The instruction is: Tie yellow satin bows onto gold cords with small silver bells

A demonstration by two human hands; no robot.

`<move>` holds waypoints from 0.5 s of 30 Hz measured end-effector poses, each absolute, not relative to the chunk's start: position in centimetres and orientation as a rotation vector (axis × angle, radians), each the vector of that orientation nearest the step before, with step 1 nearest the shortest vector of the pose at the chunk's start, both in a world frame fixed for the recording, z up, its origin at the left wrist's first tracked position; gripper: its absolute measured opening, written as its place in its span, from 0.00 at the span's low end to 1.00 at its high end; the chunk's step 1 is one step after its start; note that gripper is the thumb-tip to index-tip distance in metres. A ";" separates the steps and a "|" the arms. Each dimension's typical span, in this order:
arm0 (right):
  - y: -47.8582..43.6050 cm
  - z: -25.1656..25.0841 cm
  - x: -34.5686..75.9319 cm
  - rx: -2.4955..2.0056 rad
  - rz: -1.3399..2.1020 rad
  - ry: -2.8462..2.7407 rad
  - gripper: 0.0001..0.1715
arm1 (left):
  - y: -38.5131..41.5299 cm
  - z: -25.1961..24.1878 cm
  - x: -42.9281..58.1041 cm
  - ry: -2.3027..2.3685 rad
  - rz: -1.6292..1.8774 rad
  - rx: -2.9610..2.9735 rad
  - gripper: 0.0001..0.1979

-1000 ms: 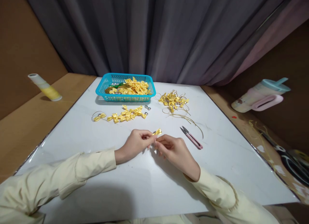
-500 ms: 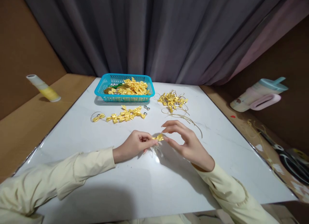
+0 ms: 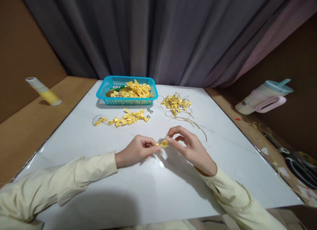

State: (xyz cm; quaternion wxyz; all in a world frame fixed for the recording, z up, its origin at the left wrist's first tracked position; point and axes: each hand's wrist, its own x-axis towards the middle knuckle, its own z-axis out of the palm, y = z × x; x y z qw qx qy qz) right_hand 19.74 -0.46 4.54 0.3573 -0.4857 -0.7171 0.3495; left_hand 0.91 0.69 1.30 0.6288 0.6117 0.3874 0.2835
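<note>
Between thumb and fingers, my left hand (image 3: pixel 140 147) pinches a small yellow ribbon bow (image 3: pixel 163 144) above the white table. A thin cord loop (image 3: pixel 158 155) hangs below the bow. My right hand (image 3: pixel 189 147) is at the bow's right side, thumb and forefinger brought together at its edge; what they grip, if anything, is too small to make out. Beyond my hands lies a row of yellow bows (image 3: pixel 130 117), with several small silvery pieces (image 3: pixel 150 110) at its right end. A single bow with a cord loop (image 3: pixel 101 120) lies left of the row.
A blue basket (image 3: pixel 127 100) at the back holds bows and cords. Right of it is a pile of corded bows (image 3: pixel 176 103), with loose cords (image 3: pixel 195 124) nearby. A thread spool (image 3: pixel 44 91) stands left; a tumbler (image 3: pixel 264 96) and black-handled scissors (image 3: pixel 297 165) are at right.
My right thumb and forefinger have closed together at the bow's right edge; they were apart before. My left hand keeps its pinch on the bow. The view has shifted slightly.
</note>
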 end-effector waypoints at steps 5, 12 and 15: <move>-0.5 3.8 19.2 -1.205 1.084 -1.951 0.11 | 0.2 1.2 0.9 0.874 0.597 1.444 0.11; -1.4 3.9 19.3 -1.385 0.668 -1.882 0.17 | 0.8 1.2 0.9 0.928 0.747 1.368 0.11; -1.7 3.6 18.7 -1.408 0.823 -1.883 0.17 | 0.8 1.4 1.2 0.998 0.845 1.351 0.11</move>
